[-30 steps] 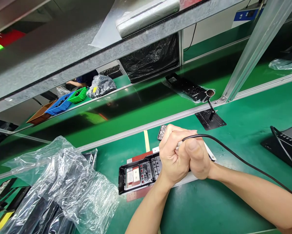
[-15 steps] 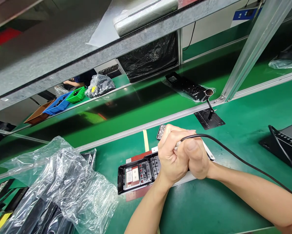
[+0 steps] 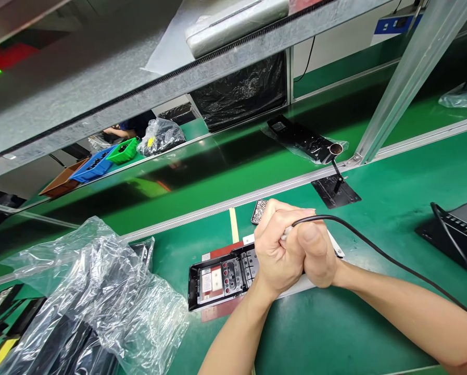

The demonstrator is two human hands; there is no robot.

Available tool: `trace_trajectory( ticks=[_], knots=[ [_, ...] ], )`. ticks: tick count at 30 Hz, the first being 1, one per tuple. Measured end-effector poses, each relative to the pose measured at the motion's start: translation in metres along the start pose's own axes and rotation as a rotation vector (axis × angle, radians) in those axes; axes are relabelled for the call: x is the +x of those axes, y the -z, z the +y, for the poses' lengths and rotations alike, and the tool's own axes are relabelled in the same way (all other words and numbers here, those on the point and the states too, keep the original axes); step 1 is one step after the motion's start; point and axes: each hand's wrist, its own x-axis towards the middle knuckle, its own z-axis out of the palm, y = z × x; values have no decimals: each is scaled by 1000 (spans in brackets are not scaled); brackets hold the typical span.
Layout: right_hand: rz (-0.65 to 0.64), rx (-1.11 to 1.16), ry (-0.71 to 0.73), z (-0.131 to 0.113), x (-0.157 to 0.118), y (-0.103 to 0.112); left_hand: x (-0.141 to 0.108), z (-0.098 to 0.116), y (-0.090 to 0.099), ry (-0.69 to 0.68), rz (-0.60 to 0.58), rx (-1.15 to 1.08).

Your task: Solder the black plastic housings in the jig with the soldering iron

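My left hand (image 3: pixel 277 252) and my right hand (image 3: pixel 319 250) are pressed together, both closed, above the right part of a black plastic housing (image 3: pixel 194 286). Between them they grip a tool whose body is mostly hidden; a black cable (image 3: pixel 366 242) leaves its top and runs to the lower right. The housing lies on a reddish-brown plate (image 3: pixel 217 312), and its open left part shows a frame with round holes. Just behind my hands sits a small black tray of screws (image 3: pixel 259 211).
Clear plastic bags (image 3: pixel 112 291) with black parts fill the lower left. A black bracket (image 3: pixel 337 191) stands behind on the right, a black device (image 3: pixel 452 234) at the far right. A metal shelf (image 3: pixel 139 99) hangs overhead. Another person's arm (image 3: pixel 118 132) shows beyond the bins.
The view has shifted very slightly. My hands keep the same grip over the housing, with no other clear movement.
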Motion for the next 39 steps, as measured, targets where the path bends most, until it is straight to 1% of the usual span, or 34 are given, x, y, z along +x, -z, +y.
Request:
trace_trajectory(
  ticks=[3,9,14,20,26,39],
  knots=[
    [13,6,-25,-1,0,0,0,0,0,-4,2,11],
    [6,34,14,1,-2,0,1,1,-1,4,1,60],
    [11,2,24,2,-1,0,1,1,-1,-6,6,41],
    [20,-27,-10,1,-1,0,1,1,-1,2,7,-15],
    [17,-22,10,0,-2,0,0,0,-1,-3,12,-19],
    [6,-49,-17,-1,-1,1,-1,-1,-1,6,15,-31]
  ],
)
